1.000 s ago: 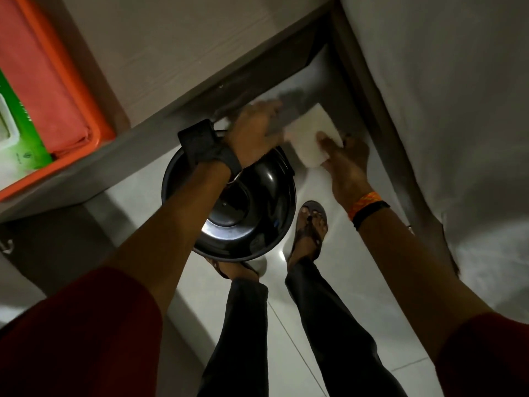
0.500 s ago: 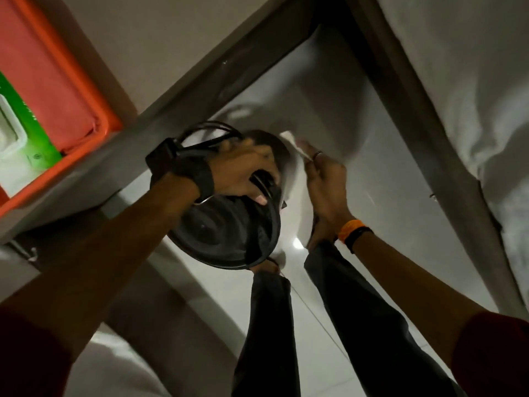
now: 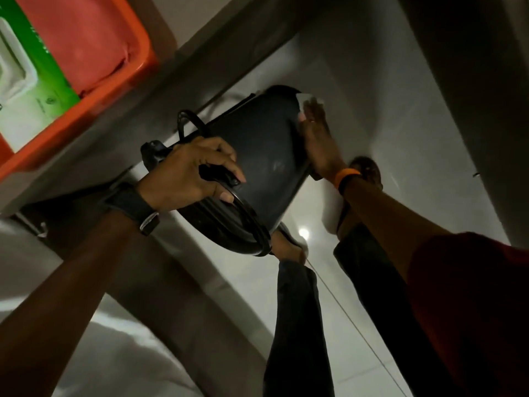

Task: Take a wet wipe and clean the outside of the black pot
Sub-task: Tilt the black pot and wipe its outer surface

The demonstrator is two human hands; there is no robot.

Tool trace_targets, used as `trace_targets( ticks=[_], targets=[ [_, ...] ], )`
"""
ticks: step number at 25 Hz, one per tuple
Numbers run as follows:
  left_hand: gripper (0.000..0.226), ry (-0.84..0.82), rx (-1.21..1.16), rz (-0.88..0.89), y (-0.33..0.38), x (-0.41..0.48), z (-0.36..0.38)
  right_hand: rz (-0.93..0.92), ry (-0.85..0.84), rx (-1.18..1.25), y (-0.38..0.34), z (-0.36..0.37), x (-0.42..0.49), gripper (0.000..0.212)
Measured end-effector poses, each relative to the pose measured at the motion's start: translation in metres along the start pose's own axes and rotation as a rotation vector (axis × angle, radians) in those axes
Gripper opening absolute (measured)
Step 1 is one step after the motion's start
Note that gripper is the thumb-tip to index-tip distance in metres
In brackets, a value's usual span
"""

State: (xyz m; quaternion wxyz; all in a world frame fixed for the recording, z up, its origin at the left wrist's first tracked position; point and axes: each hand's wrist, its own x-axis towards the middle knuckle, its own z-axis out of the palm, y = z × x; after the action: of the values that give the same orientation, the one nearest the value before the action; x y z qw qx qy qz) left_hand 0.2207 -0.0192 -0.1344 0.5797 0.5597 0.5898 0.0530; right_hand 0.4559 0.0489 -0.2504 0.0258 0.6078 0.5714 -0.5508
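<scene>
**A:** Which part of the job is this?

**B:** The wiping part. The black pot (image 3: 257,156) is in the middle of the frame, tipped on its side and held up in the air. The left hand (image 3: 191,173) is closed tight around its rim and side handle. The right hand (image 3: 317,138) lies flat on the far side of the pot and presses the white wipe (image 3: 307,100) against it (only a corner of the wipe peeks out past the fingers).

**A:** What comes next?

**B:** I think the right hand should slide the wipe around the curved side, while the left hand turns the pot bit by bit so each part gets cleaned. The left hand must keep a firm hold, because the pot has nothing under it.

**A:** Is there room to move?

**B:** Some. The table edge (image 3: 160,90) runs just above and left of the pot, so a big turn that way could bump it. The orange tray (image 3: 137,73) with the green pack of wipes (image 3: 37,70) sits in the upper left, well apart. The floor (image 3: 372,90) to the right and below looks open.
</scene>
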Motion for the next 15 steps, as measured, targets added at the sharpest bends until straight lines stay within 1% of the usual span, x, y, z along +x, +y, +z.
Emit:
trace_targets(
  ticks=[1, 2, 4, 5, 6, 7, 9, 10, 11, 12, 13, 15],
  targets=[
    [0.035, 0.016, -0.022, 0.004, -0.003, 0.000, -0.001, -0.062, -0.029, 0.042, -0.002, 0.007, -0.015, 0.056],
    [0.035, 0.040, -0.045, 0.006, -0.005, -0.001, -0.003, -0.234, -0.082, 0.048, -0.007, 0.022, -0.043, 0.058],
    [0.037, 0.078, -0.082, 0.024, -0.008, 0.000, -0.008, -0.587, -0.214, -0.021, -0.007, 0.052, -0.103, 0.062],
    [0.038, 0.086, -0.086, 0.036, -0.010, -0.001, -0.010, -0.681, -0.226, -0.092, 0.002, 0.059, -0.112, 0.066],
    [0.039, 0.087, -0.082, 0.047, -0.013, -0.002, -0.011, -0.678, -0.185, -0.139, 0.008, 0.057, -0.100, 0.066],
    [0.039, 0.082, -0.074, 0.056, -0.016, -0.003, -0.010, -0.553, -0.141, -0.132, 0.008, 0.048, -0.078, 0.062],
    [0.037, 0.086, -0.068, 0.066, -0.022, -0.004, -0.008, -0.142, -0.029, 0.014, 0.002, 0.015, -0.030, 0.056],
    [0.037, 0.103, -0.086, 0.067, -0.024, -0.005, -0.008, -0.048, -0.004, 0.090, 0.000, 0.006, -0.016, 0.056],
    [0.036, 0.122, -0.118, 0.071, -0.026, -0.003, -0.009, -0.057, -0.005, 0.119, -0.003, 0.009, -0.018, 0.057],
    [0.035, 0.147, -0.152, 0.073, -0.027, -0.002, -0.011, -0.133, -0.022, 0.101, -0.008, 0.020, -0.033, 0.058],
    [0.035, 0.175, -0.180, 0.066, -0.029, -0.001, -0.015, -0.295, -0.062, 0.067, -0.014, 0.038, -0.057, 0.059],
    [0.037, 0.193, -0.204, 0.051, -0.035, -0.002, -0.022, -0.637, -0.202, -0.028, -0.011, 0.064, -0.104, 0.059]
  ],
)
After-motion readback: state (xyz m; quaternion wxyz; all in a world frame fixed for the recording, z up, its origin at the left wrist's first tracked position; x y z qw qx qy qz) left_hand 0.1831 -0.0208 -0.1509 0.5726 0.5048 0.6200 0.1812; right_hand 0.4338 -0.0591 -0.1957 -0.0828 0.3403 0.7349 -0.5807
